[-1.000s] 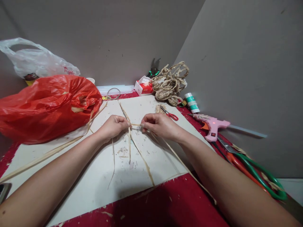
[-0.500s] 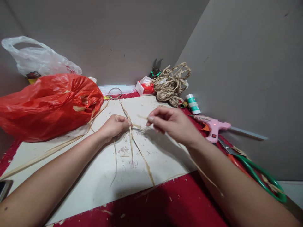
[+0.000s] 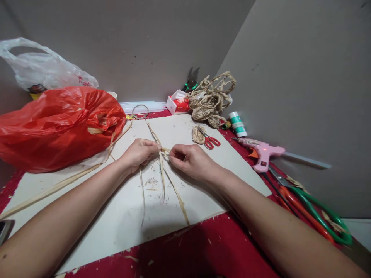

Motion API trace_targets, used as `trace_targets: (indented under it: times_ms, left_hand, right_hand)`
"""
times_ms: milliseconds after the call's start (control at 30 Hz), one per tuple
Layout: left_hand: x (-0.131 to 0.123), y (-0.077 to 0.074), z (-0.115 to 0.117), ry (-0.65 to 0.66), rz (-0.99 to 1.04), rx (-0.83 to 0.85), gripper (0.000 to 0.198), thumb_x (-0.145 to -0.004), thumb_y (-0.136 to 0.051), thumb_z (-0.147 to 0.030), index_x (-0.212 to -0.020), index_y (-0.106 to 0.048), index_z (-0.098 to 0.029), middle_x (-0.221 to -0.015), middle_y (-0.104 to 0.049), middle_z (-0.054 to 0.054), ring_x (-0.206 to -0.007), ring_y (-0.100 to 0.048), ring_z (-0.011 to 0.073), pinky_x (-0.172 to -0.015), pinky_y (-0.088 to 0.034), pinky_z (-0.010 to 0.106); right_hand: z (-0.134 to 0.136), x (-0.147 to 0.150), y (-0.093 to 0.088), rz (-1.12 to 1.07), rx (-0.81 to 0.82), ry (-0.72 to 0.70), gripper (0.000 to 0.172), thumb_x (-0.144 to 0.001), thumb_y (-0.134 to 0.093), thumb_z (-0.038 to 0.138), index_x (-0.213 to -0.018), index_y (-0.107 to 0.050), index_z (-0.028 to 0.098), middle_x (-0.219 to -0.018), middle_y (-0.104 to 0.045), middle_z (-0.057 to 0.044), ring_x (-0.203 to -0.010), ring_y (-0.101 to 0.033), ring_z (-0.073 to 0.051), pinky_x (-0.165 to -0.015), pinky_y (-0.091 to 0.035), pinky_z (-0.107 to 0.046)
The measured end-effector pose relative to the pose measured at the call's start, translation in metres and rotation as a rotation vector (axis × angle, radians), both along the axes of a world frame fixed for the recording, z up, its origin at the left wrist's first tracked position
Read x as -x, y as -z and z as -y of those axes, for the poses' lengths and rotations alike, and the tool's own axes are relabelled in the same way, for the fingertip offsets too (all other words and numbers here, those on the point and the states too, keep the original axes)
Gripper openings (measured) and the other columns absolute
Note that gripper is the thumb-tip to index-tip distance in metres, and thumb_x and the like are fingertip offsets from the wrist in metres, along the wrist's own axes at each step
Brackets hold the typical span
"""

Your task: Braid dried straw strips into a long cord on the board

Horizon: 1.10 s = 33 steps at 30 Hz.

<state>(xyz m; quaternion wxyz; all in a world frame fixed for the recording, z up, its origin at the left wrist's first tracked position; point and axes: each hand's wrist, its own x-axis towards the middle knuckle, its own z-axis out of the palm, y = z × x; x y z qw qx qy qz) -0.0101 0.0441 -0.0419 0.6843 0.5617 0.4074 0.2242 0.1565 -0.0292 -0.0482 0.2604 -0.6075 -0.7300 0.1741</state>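
Note:
A thin braid of pale straw (image 3: 152, 132) runs away from me over the white board (image 3: 116, 231). My left hand (image 3: 142, 152) pinches it at its near end, thumb and forefinger pressed together. Loose straw strands (image 3: 178, 197) spread from that point toward me, lying on the board. Just to the right, my right hand (image 3: 189, 160) has its fingertips closed on a straw strand (image 3: 166, 151) close to the braid. Small straw scraps (image 3: 152, 183) lie beneath the strands.
At left sits a red plastic bag (image 3: 58, 127) with straw poking out. Red-handled scissors (image 3: 211, 142) rest by a small woven piece (image 3: 198, 135). Coiled braided rope (image 3: 211, 98) stands at the back; a pink glue gun (image 3: 265, 154) and green-handled shears (image 3: 315, 208) line the right edge.
My right hand has moved left and slightly down, bringing its fingertips close to my left hand. The small scissors and woven piece have come into sight behind it. My left hand keeps its pinch.

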Motion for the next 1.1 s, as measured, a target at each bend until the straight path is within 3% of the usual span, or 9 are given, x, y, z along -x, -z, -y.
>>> trace_targets:
  times_ms: [300, 633, 1100]
  left_hand:
    - [0.000, 0.002, 0.000, -0.006, 0.013, -0.013, 0.024, -0.073, -0.062, -0.021, -0.052, -0.052, -0.015, -0.037, -0.030, -0.008, -0.034, -0.019, 0.0025, -0.038, -0.010, 0.024]
    - [0.001, 0.002, -0.002, 0.026, 0.005, -0.010, 0.021, -0.074, -0.061, -0.023, -0.056, -0.055, -0.014, -0.038, -0.029, -0.008, -0.035, -0.019, 0.0026, -0.038, -0.009, 0.023]
    - [0.002, 0.012, -0.006, 0.053, -0.028, -0.125, 0.020, -0.072, -0.063, -0.033, -0.069, -0.061, -0.012, -0.041, -0.034, -0.007, -0.035, -0.023, 0.0029, -0.036, -0.012, 0.022]
  right_hand:
    - [0.002, 0.004, -0.004, 0.003, 0.029, -0.042, 0.015, -0.079, -0.050, 0.021, -0.072, -0.062, 0.017, -0.062, -0.059, -0.001, -0.055, -0.046, -0.011, -0.055, -0.032, -0.023]
    - [-0.001, 0.006, 0.003, 0.035, -0.143, 0.074, 0.013, -0.081, -0.050, 0.020, -0.077, -0.062, 0.017, -0.067, -0.062, -0.002, -0.058, -0.050, -0.012, -0.058, -0.033, -0.024]
    - [-0.005, 0.008, 0.011, 0.058, -0.244, 0.131, 0.011, -0.079, -0.053, 0.021, -0.071, -0.059, 0.017, -0.064, -0.060, 0.000, -0.057, -0.048, -0.010, -0.056, -0.031, -0.022]
